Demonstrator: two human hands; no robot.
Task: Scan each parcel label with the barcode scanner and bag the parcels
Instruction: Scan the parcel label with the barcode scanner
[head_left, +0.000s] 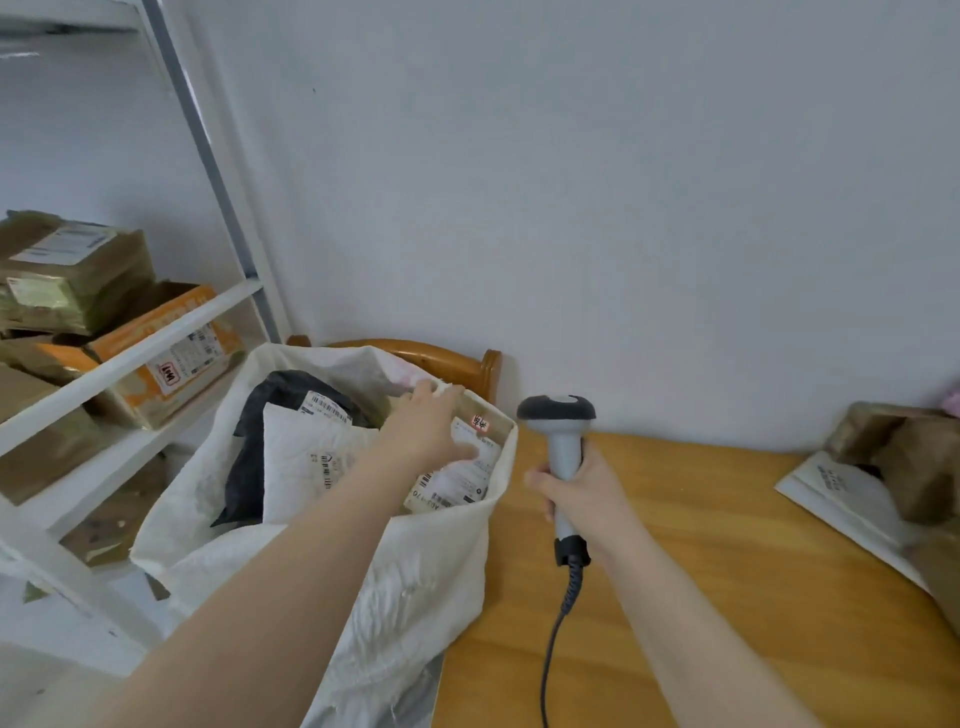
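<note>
Left hand: the left hand (423, 423) reached into the mouth of the sack (415, 582), fingers stretched out fairly straight and lying on the top edge of a labelled parcel (462, 480); nothing was clenched.
Right hand: the right hand (584, 496) was wrapped round the handle of the scanner (563, 441), held upright just above the table (727, 597), its dark head towards the wall.
Cable: the cable (558, 634) hung from the handle's base and ran off the bottom edge of view.
Labelled parcel: it leaned against the sack's right inner wall, label facing up, close under the rim.
Other parcels in sack: a black parcel (249, 467) and a white mailer (296, 467) lay to the left, overlapping each other.
Sack edges: the rim stood open and wide; its right side touched the table's left edge, and a chair back (441, 356) rose just behind it.
Open room: bare tabletop stretched between the scanner and the waiting parcels (909, 457) at the far right.
Left side: a white shelf (156, 345) with stacked boxes (72, 270) stood near the sack.
</note>
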